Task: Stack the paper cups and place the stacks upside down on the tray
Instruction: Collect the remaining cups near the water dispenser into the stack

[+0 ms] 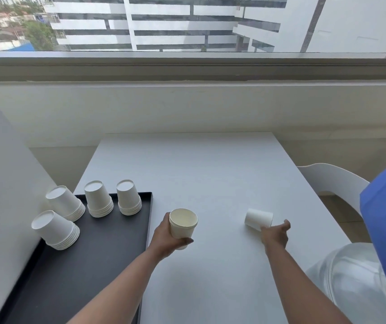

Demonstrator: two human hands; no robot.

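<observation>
White table [210,174]: left hand [164,239] wrapped around upright cup [183,223]; right hand [275,235] half-open, touching toppled cup [258,218]

There is a single view, from a wide-angle camera worn on the person's head, looking forward and down along both forearms onto the white surface [210,178] from close above. It faces a window [187,24] and the low wall under it, so the far edge of the surface sits mid-frame and buildings fill the top. The wide lens bends the edges, taking in a black tray [82,265] at lower left and a white chair [334,181] at right.
</observation>
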